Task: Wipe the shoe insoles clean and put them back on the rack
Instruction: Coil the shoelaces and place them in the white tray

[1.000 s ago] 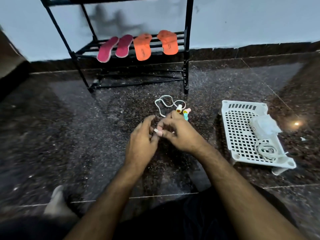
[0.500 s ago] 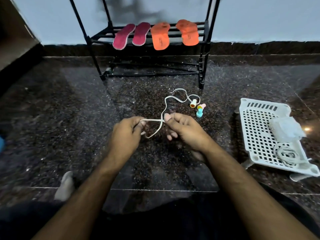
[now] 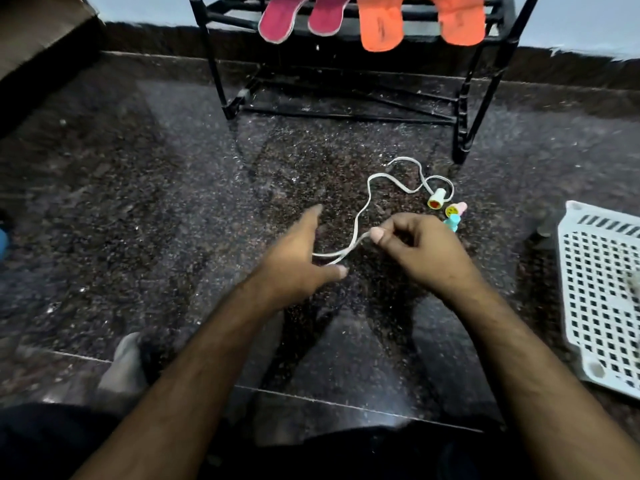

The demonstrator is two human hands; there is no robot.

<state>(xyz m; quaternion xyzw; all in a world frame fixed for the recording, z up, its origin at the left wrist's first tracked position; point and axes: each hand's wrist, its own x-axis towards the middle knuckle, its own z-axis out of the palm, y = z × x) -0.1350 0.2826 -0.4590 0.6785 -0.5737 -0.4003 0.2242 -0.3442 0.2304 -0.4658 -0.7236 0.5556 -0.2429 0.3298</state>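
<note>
Insoles sit on the black rack (image 3: pixel 464 109) at the far edge of the floor (image 3: pixel 138 209), well beyond both hands: two pink insoles (image 3: pixel 277 20) on the left part of the shelf and two orange insoles (image 3: pixel 381 29) to their right, their toes hanging over the front bar. Nearer, the right hand (image 3: pixel 419 251) pinches a white cord (image 3: pixel 360 216) between thumb and curled fingers; the left hand (image 3: pixel 298 261) is spread with straight fingers just beside the cord's near loop, and whether it touches is unclear. The cord runs away to small coloured caps (image 3: pixel 446 206) on the floor. A white perforated tray (image 3: pixel 602 292) lies at the right edge. No writing is legible anywhere.
</note>
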